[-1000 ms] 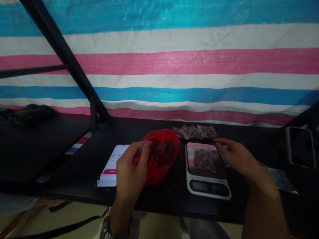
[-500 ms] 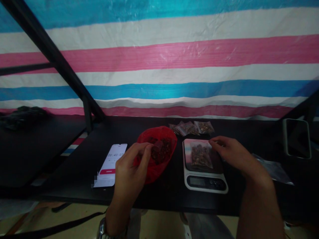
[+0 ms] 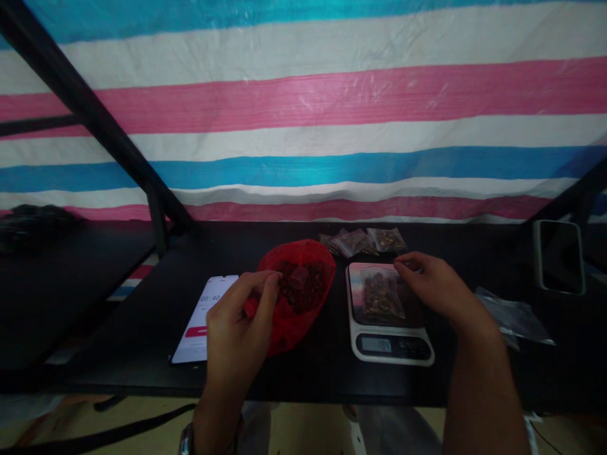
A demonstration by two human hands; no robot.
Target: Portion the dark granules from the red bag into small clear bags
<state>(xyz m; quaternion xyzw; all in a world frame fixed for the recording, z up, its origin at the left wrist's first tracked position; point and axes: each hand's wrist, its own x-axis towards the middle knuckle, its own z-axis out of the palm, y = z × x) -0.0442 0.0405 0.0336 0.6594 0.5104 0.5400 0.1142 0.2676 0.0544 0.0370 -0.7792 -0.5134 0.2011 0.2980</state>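
My left hand [image 3: 244, 322] is closed in a pinch at the left side of a red plastic bag [image 3: 289, 338] that stands wide, with dark brown dried pieces inside. A small clear scoop [image 3: 300, 274] lies over those pieces, its near end meeting my left fingertips. To the right, a filled zip bag [image 3: 382, 297] rests on the plate of a white kitchen scale [image 3: 353, 341], whose lit display seems to read 104. My right hand [image 3: 434, 281] has its thumb and finger pinched at the zip bag's upper right corner; the exact contact is hard to see.
Several filled zip bags [image 3: 363, 242] lie behind the scale. Flat clear bags [image 3: 516, 319] are at the right, near an upright phone-like device [image 3: 559, 256]. A phone [image 3: 196, 322] running a timer lies at the left, partly behind my hand. Black frame bars [image 3: 95, 120] flank the black table [image 3: 322, 379].
My left hand has drawn slightly left from the red bag, covering more of the phone. My right fingertips have risen a little. The scale's display now shows clear digits. The view has shifted slightly.
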